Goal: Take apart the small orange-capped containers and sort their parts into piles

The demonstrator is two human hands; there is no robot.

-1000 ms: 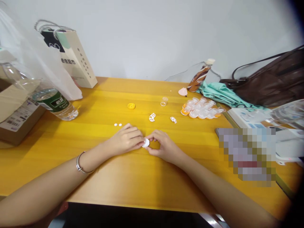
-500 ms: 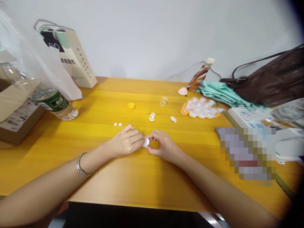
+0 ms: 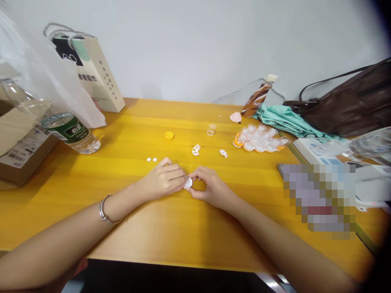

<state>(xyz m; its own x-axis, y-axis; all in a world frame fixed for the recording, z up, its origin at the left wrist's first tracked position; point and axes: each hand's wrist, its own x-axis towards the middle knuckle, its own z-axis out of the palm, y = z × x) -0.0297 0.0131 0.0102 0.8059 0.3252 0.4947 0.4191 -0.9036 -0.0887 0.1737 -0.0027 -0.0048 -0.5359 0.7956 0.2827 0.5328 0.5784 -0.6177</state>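
Between my two hands is a small round white disc (image 3: 188,183), held just above or on the wooden table; I cannot tell which. My left hand (image 3: 166,179) has its fingers closed at the disc's left edge, partly hiding it. With thumb and index finger my right hand (image 3: 206,186) pinches its right rim. Two small white dots (image 3: 152,159) lie beyond my left hand. Farther off are white openwork pieces (image 3: 196,150), another such white piece (image 3: 223,153), a yellow round cap (image 3: 169,135) and a small clear cup (image 3: 211,130).
Clear capsules with orange bases (image 3: 261,139) are clustered at the right, near a pink cone-shaped thing (image 3: 235,117) and a brown drink bottle (image 3: 257,97). A water bottle (image 3: 73,132), cardboard box (image 3: 23,150) and paper bag (image 3: 97,77) stand left. A brown bag (image 3: 348,101) lies far right.
Both hands keep their hold on the white disc with barely any movement. The whole view has shifted very slightly.
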